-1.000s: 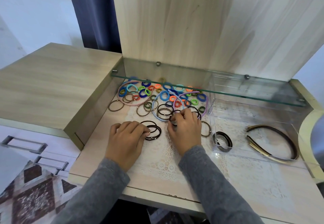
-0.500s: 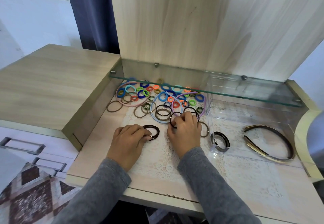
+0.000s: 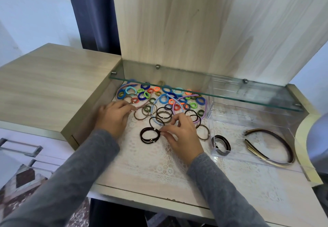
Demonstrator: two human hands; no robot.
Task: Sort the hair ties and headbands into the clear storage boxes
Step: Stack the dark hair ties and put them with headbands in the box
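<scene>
A stack of black hair ties (image 3: 149, 135) lies on the lace mat. My right hand (image 3: 181, 136) pinches its right edge between thumb and forefinger. My left hand (image 3: 113, 118) lies with its fingers stretched out at the left edge of the pile, fingertips on a brown tie by the pink headband (image 3: 122, 89). Several coloured hair ties (image 3: 166, 96), a blue headband (image 3: 154, 106) and a lilac headband (image 3: 204, 114) are spread under the glass shelf. A small clear box (image 3: 215, 153) holds black ties. The large clear box (image 3: 248, 118) holds a dark brown headband (image 3: 282, 139) and a gold one.
A glass shelf (image 3: 248, 98) hangs low over the back of the pile and the boxes. A raised wooden cabinet top (image 3: 53, 84) borders the recess on the left. A brown tie (image 3: 203, 132) lies between my right hand and the small box.
My left hand left the black stack and moved up-left to the pile's edge. My right hand came down from the dark ties to the black stack and pinches it.
</scene>
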